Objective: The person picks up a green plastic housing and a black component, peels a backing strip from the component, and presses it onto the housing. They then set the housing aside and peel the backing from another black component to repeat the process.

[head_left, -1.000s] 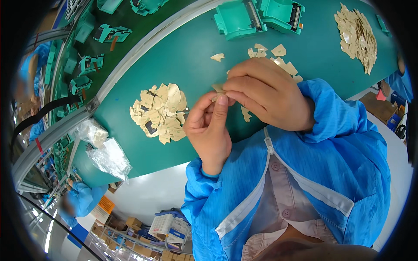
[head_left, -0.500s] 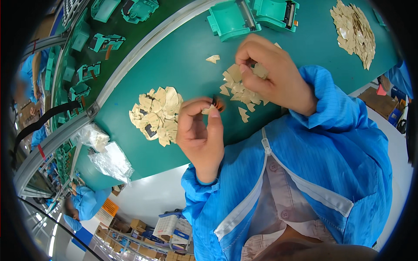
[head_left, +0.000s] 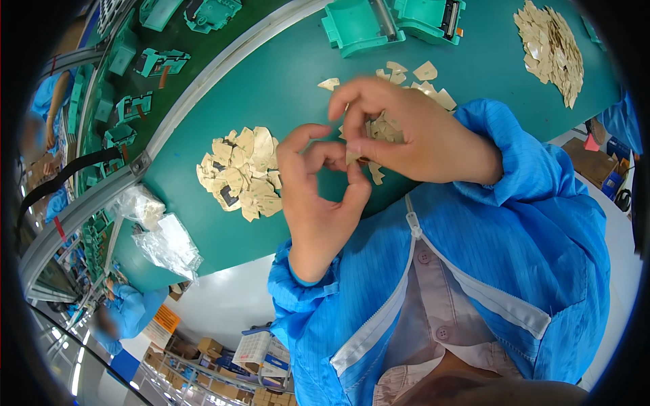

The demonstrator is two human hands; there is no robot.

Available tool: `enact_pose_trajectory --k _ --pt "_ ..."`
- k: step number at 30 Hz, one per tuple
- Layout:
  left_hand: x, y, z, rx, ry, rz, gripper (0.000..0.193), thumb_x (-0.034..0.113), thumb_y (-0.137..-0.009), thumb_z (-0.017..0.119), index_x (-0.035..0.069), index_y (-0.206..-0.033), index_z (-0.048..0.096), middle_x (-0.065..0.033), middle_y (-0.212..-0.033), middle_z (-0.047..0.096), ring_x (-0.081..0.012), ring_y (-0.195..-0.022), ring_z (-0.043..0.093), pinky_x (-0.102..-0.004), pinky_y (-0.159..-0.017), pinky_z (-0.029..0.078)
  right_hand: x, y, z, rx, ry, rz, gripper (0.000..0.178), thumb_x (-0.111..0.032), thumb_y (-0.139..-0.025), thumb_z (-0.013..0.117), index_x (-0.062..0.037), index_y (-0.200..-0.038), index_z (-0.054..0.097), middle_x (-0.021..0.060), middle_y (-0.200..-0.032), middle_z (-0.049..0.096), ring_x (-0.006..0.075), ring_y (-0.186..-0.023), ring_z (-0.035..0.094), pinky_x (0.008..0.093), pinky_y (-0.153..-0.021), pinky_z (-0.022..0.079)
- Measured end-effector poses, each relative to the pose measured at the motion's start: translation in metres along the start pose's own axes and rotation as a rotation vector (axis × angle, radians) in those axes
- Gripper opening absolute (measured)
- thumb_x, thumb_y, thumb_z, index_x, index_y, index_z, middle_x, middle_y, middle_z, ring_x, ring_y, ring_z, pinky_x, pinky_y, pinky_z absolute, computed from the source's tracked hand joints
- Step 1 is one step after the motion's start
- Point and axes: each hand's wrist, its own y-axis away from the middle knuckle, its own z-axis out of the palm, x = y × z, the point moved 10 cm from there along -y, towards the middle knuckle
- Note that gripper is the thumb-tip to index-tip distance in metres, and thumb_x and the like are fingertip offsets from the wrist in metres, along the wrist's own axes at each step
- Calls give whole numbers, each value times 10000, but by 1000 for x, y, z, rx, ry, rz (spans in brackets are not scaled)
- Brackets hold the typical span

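Note:
My left hand [head_left: 321, 196] and my right hand [head_left: 413, 135] meet over the near part of the green table. Their fingertips close together around a small beige piece [head_left: 352, 156]. A tiny orange bit shows beside it, mostly covered by the fingers. Beneath and behind my right hand lies a loose scatter of thin beige pieces [head_left: 426, 71], partly hidden by it. To the left of my left hand is a heap of beige pieces [head_left: 247, 172] with some dark patches among them.
A bigger beige heap [head_left: 550, 51] lies at the far right. Two green plastic housings [head_left: 359, 27] with rollers stand at the far edge. Clear plastic bags [head_left: 169, 247] rest at the left. Beyond a metal rail [head_left: 203, 81] sit more green housings; co-workers [head_left: 132, 308] are at left.
My right hand has come left and down from the scattered pieces to my left hand. The black-and-orange part seen at my left fingertips is now almost hidden.

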Motion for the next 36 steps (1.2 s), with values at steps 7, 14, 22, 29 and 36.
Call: enact_pose_trajectory --k 7,14,22,29,36 --pt "-27 12 -8 200 485 -162 300 -61 -887 678 -42 -1178 612 -84 -980 677 -134 -910 633 -255 -861 491 0 4 -21 249 -150 -163 161 -34 -904 637 -49 -1057 591 40 -944 630 155 -906 617 315 -838 476" --pt "-35 15 -11 238 479 -204 174 -55 -892 698 -38 -1064 678 -89 -966 694 -137 -896 656 -254 -823 516 -56 30 -13 389 702 -597 138 -94 -795 691 -84 -917 628 30 -949 594 215 -905 593 391 -850 375" --pt "-16 10 -16 207 69 -27 186 -71 -820 740 -28 -1000 714 -95 -950 691 -155 -867 647 -264 -755 508 -51 32 13 345 958 -659 153 -132 -734 672 -70 -855 605 32 -908 556 196 -875 567 415 -854 364" --pt "21 4 -7 136 -452 153 131 -84 -813 714 -28 -931 713 -103 -919 699 -171 -838 657 -270 -782 515 -42 28 18 312 993 -665 116 -126 -746 670 -74 -810 588 44 -891 542 197 -844 550 424 -850 372" --pt "0 12 -16 181 -54 31 202 -59 -783 767 -3 -970 715 -105 -971 695 -198 -854 649 -279 -747 512 -13 10 -34 327 395 -349 77 -76 -803 647 -51 -823 577 53 -835 558 221 -788 563 375 -786 411"
